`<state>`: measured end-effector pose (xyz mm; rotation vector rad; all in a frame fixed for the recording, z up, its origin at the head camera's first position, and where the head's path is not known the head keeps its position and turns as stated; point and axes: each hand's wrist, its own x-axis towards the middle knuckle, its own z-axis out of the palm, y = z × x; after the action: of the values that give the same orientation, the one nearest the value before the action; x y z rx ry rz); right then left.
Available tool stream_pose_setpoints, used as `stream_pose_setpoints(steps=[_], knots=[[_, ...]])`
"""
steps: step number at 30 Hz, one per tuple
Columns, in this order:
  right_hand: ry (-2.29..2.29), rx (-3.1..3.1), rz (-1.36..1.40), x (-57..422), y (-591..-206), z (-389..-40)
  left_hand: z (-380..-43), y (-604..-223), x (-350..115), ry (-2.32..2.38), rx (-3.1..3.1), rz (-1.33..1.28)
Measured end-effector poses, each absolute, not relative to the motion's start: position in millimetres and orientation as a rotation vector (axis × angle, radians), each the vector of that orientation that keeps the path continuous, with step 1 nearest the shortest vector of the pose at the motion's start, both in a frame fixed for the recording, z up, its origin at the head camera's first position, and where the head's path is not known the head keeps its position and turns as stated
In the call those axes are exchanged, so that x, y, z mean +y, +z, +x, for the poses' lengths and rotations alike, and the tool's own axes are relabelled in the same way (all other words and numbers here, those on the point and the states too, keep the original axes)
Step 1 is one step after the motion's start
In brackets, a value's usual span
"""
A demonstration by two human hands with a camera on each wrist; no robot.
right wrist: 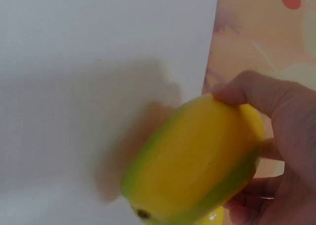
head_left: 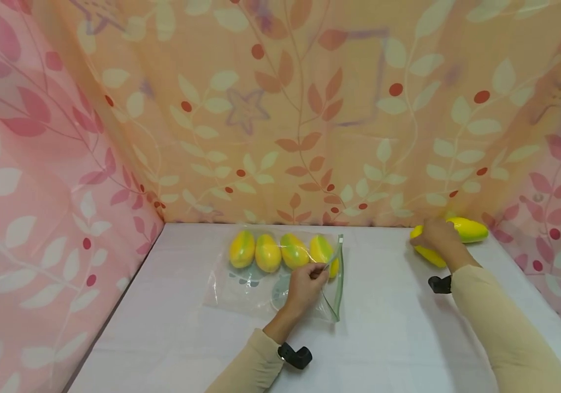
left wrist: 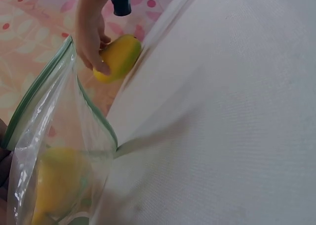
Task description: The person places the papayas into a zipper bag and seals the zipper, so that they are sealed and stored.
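A clear zip bag [head_left: 255, 297] with a green seal lies on the table, its mouth facing right and parted. Several yellow-green mangoes [head_left: 267, 254] sit in a row inside it. My left hand [head_left: 303, 292] pinches the bag's edge near the seal, holding the mouth apart. At the far right, my right hand [head_left: 438, 238] grips a mango [right wrist: 192, 161], thumb on one side and fingers around the other. Right behind that hand lies another mango [head_left: 472, 230], partly hidden by it.
The white-covered table [head_left: 378, 338] ends at a patterned curtain [head_left: 300, 109] at the back. Pink leaf-print cloth [head_left: 29, 180] closes off the left side, with more on the right. Each wrist carries a black camera mount [head_left: 296, 356].
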<state>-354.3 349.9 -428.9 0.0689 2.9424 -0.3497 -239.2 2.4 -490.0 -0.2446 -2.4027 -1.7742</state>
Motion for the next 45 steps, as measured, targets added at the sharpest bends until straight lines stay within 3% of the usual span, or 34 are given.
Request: stream_pose_setpoints(steps=[17, 45], knots=[[-0.653, 2.728, 0.047, 360.9, -410.1, -343.9, -237.6, -488.9, 2.1, -1.756, -2.395, -0.253], [-0.549, 2.774, -0.096, 345.2, -422.7, -346.1, -237.0, -490.4, 2.6, -1.791, -2.400, -0.227]])
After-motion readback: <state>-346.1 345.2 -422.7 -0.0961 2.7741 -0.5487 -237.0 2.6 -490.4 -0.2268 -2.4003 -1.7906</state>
